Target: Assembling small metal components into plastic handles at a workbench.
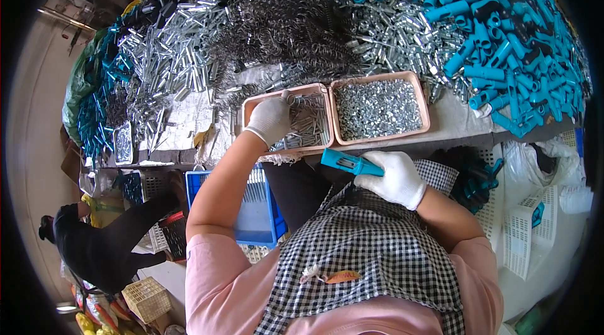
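A blue plastic handle [343, 162] sits just below the worktop [453, 122] edge, over the lap, its long axis running left and slightly up. The gloved right hand [395, 178] has its grip clenched around the handle's right end. The gloved left hand [270, 118] reaches into a pink tray [251, 103] of slim metal pins; its grip cannot be told. Beside it, touching, a second pink tray [426, 108] holds small shiny nuts. Coiled wire springs [283, 27] and more blue handles [509, 39] crowd the worktop, leaving little open room.

we see a long worktable [450, 122] under daylight, a pale floor [31, 146] at left, a blue crate [261, 209] and white baskets [525, 231] beneath
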Available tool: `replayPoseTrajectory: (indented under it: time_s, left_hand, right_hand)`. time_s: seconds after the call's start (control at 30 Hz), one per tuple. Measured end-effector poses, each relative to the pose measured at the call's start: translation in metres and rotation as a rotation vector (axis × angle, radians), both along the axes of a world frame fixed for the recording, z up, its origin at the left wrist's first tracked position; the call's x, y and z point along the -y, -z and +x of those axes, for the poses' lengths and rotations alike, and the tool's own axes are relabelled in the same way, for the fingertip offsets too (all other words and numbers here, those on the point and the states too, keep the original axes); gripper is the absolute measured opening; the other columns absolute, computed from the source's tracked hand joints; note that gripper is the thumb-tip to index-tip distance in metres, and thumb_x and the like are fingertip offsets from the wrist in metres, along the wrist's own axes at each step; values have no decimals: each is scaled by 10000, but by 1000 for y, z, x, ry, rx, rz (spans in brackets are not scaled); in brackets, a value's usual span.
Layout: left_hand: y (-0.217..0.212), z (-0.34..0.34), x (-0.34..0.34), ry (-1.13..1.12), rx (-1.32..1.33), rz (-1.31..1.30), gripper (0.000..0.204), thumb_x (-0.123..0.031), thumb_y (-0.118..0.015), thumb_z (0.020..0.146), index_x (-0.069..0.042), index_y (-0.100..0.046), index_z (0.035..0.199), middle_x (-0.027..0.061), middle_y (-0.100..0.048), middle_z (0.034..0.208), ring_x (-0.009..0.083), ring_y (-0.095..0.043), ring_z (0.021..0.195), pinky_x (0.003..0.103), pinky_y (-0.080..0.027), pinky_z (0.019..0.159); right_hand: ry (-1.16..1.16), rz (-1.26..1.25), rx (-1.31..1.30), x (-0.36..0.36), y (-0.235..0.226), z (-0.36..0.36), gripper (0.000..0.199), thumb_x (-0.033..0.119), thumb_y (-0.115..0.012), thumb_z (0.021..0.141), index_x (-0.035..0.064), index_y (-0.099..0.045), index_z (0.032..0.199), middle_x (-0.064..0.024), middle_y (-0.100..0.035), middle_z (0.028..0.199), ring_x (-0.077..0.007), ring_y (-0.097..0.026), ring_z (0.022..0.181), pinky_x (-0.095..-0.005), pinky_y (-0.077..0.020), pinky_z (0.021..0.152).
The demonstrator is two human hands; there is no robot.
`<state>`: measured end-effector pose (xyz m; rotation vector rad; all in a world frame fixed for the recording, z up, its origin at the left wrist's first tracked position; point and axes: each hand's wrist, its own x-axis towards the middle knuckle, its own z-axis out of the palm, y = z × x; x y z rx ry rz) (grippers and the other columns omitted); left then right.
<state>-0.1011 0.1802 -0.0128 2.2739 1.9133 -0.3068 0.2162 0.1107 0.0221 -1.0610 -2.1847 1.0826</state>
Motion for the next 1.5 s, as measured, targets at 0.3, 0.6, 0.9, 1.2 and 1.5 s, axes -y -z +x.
replayPoseTrajectory:
  time_s: [0.3,0.6,0.9,1.2,1.5]
  left_hand:
    - [-55,21,88,-373,866,532,99,15,-642,798,-18,-681,882,123,-679,856,270,-658,773,351,-523,725]
    - [-40,90,143,220,1026,423,183,-52,-747,735,-56,-629,874,119,-683,1011,334,-624,1019,436,-493,902]
    - [-45,116,163,308,371,358,164,-199,-579,801,-38,-605,821,120,-661,935,305,-653,931,415,-542,825]
    - [-50,96,138,-73,1033,-560,572,-320,-811,640,16,-639,1070,189,-678,945,312,-660,891,388,-519,783]
    - [-65,97,134,-121,1099,-338,619,-225,-873,631,8,-615,1144,151,-704,981,259,-688,904,349,-548,814]
  right_hand:
    - [-16,119,13,11,-1,-6,351,326,-795,725,66,-696,938,-150,-678,765,-346,-672,700,-422,-529,627]
    - [-95,137,67,24,-7,-18,281,301,-780,725,115,-698,919,-144,-681,753,-343,-675,683,-427,-538,610]
    - [-142,317,202,34,-5,-13,330,336,-794,719,87,-674,899,-142,-664,715,-358,-659,644,-446,-525,569]
    - [-279,393,168,45,-10,4,453,288,-828,608,65,-673,972,-142,-648,718,-336,-645,619,-430,-519,565]
    - [-252,496,192,29,-19,24,686,247,-823,604,63,-589,1222,-92,-614,723,-299,-612,624,-404,-503,572]
